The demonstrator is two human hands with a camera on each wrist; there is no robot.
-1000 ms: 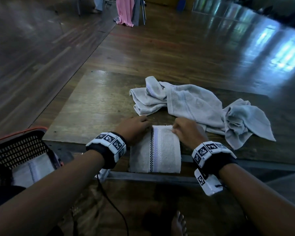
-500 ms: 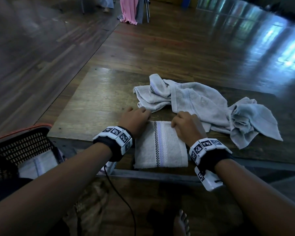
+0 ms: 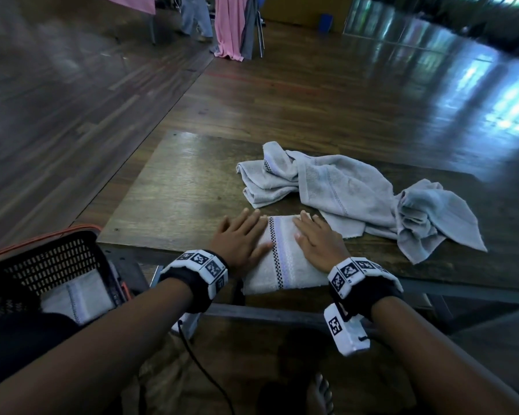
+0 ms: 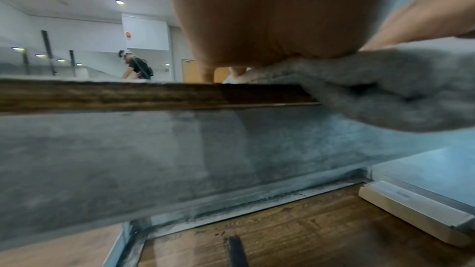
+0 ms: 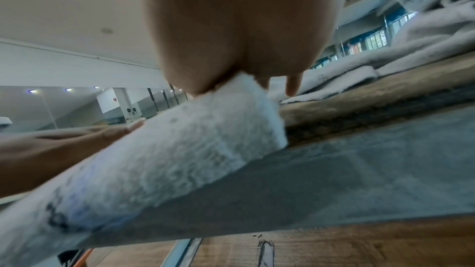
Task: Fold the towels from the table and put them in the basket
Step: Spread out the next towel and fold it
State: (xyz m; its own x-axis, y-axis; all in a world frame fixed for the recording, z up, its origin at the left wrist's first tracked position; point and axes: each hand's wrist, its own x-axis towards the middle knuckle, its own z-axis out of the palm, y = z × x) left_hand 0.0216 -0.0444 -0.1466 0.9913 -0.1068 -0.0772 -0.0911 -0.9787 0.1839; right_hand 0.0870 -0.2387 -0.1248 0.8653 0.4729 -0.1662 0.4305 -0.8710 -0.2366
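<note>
1. A moment ago my fingers were curled at the far edge of the folded towel [image 3: 285, 259]. Now both my hands lie flat on top of it.
2. My left hand [image 3: 240, 238] is wide, with straight fingers. It presses on the left part of the folded towel, and its fingertips reach just past the far edge.
3. My right hand [image 3: 318, 238] is wide too. It presses flat on the right part of the same towel.
4. Between my two hands I see the towel's stripe [image 3: 277, 250] of little black squares with a pale purple line beside it.
5. The folded towel sits at the near edge of the table [image 3: 177, 190]. Its near end hangs a bit over that edge.
6. From my left wrist I see my palm [image 4: 270, 17] pushing down on the grey cloth [image 4: 385, 88] where it droops over the edge.
7. From my right wrist I see the white fluffy towel [image 5: 180, 149] under my palm [image 5: 244, 27].
8. Just behind my right hand lies a messy pile of towels [image 3: 342, 187], not folded yet. It touches the far right corner of the folded one.
9. The basket [image 3: 51, 259] is low on my left, near the table. One folded towel in the basket [image 3: 78, 298] lies there already.
</note>
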